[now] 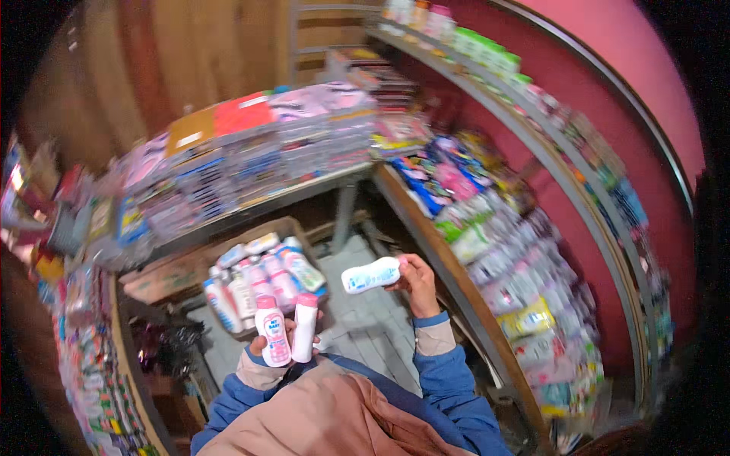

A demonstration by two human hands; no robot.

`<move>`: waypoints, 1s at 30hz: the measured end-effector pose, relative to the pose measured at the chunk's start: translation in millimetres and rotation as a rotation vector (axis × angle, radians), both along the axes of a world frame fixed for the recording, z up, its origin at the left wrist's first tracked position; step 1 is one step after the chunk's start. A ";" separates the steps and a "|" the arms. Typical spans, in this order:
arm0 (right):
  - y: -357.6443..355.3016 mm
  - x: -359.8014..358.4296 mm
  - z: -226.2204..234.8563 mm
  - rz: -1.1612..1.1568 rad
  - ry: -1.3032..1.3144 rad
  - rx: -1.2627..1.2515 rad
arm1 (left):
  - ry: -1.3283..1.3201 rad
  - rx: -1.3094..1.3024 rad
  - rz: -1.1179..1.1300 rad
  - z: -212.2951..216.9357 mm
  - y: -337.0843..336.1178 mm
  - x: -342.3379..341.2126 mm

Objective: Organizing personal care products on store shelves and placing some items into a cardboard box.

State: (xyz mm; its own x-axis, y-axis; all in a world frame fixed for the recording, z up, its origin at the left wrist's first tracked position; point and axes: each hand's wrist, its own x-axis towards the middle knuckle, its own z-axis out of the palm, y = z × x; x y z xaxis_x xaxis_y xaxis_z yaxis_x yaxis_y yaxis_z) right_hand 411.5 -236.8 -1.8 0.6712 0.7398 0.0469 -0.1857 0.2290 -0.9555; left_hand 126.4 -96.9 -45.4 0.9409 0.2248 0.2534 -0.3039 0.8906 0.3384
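Observation:
My left hand [258,348] is closed around two slim toiletry bottles, held upright side by side. One is a white bottle with a pink print and pink cap [274,334]; the other, a plainer white bottle with a pink cap [304,330], shows little print. Out to the right, my right hand [420,287] grips a white bottle with blue print [371,275] by its pinkish cap end, tilted nearly level. Just beyond my left hand, a cardboard box [292,226] holds several similar bottles, some white with blue print and some pink.
A shelf with stacked boxes and packets [251,152] runs across the far side. Wrapped packs [517,266] fill the wooden-edged right shelf, below a higher rack [563,144]. More packets [91,357] line the left. Grey floor tiles [372,334] show between.

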 end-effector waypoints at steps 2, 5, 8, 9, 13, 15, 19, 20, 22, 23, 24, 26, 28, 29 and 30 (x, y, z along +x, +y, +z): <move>-69.3 -3.0 14.8 -0.086 -0.058 -0.017 | -0.027 0.017 -0.111 -0.9 -33.6 29.5; -181.6 -15.3 22.8 -0.220 -0.155 -0.095 | -0.017 0.077 -0.287 10.1 -102.1 80.1; -272.3 -39.3 25.9 -0.301 -0.111 -0.042 | 0.113 0.155 -0.533 -13.2 -171.8 108.8; -297.5 -47.4 28.4 -0.367 -0.121 -0.027 | 0.114 0.173 -0.574 -20.0 -193.9 118.9; -378.0 -74.8 32.0 -0.534 -0.044 -0.048 | 0.193 0.181 -0.685 16.8 -276.3 136.6; -405.5 -85.8 42.5 -0.563 -0.064 -0.012 | 0.174 0.230 -0.777 27.6 -307.4 155.3; -451.4 -85.0 52.7 -0.554 -0.070 -0.110 | 0.134 0.251 -0.949 36.6 -357.5 185.4; -455.2 -81.7 66.1 -0.558 -0.118 -0.113 | 0.164 0.203 -0.957 38.2 -365.1 192.0; -461.2 -69.9 67.5 -0.572 -0.173 -0.118 | 0.136 0.152 -0.970 39.3 -373.6 208.3; -466.6 -62.5 57.1 -0.568 -0.280 -0.151 | 0.125 0.150 -0.979 40.6 -378.5 218.9; -472.2 -53.7 52.3 -0.559 -0.387 -0.186 | 0.118 0.153 -0.975 42.6 -380.0 229.6; -481.7 -39.4 76.8 -0.450 -0.674 -0.396 | 0.153 0.190 -0.917 61.8 -384.9 241.9; -486.4 -24.2 72.8 -0.389 -0.727 -0.359 | 0.108 0.204 -0.966 53.0 -388.6 267.8; -492.5 -15.3 77.0 -0.387 -0.736 -0.361 | 0.079 0.211 -1.004 49.6 -391.6 279.8; -502.4 -8.1 84.8 -0.400 -0.730 -0.377 | 0.069 0.214 -1.002 47.9 -397.2 290.0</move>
